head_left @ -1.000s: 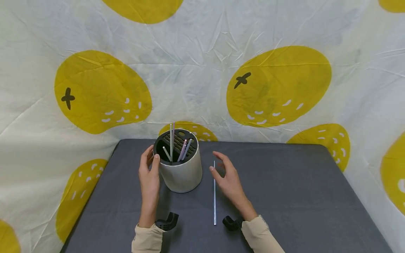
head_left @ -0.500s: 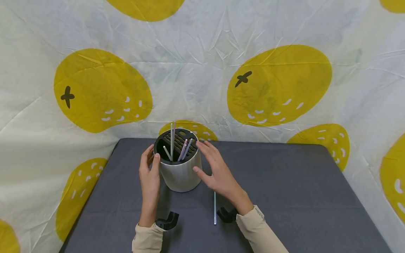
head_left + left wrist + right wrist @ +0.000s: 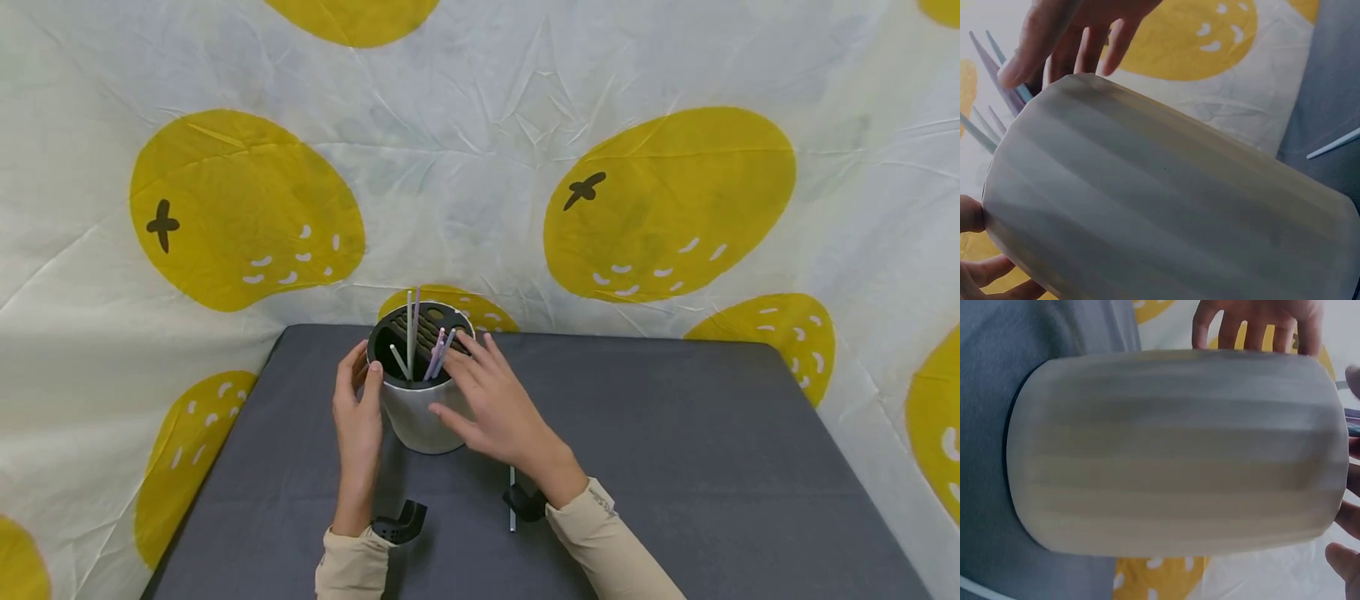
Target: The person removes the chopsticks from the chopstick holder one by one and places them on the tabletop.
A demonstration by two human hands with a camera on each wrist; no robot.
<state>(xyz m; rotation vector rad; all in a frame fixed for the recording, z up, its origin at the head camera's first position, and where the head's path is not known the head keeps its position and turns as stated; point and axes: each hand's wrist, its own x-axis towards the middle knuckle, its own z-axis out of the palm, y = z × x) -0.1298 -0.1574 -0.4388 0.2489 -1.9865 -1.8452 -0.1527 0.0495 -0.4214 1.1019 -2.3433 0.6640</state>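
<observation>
A white round utensil holder (image 3: 422,418) with a black slotted top (image 3: 386,337) stands upright on the table. Several chopsticks (image 3: 410,329) in white, pink and pale blue poke out of it at different angles. My left hand (image 3: 358,417) grips the holder's left side, thumb at the front of the rim and fingers around behind. Over the right part of the rim, my right hand (image 3: 498,408) has its fingers spread, fingertips right by the pale blue chopstick (image 3: 444,354). One more chopstick (image 3: 512,522) lies on the table, partly hidden under the right wrist.
The table (image 3: 675,450) wears a dark grey cloth. Behind it hangs a white sheet (image 3: 465,208) with yellow fruit prints. Black wrist mounts (image 3: 399,525) sit on both wrists, at the beige sleeves (image 3: 352,567).
My right hand has moved left, from above the chopstick on the table to the holder's right rim and its chopsticks. The left hand has stayed on the holder.
</observation>
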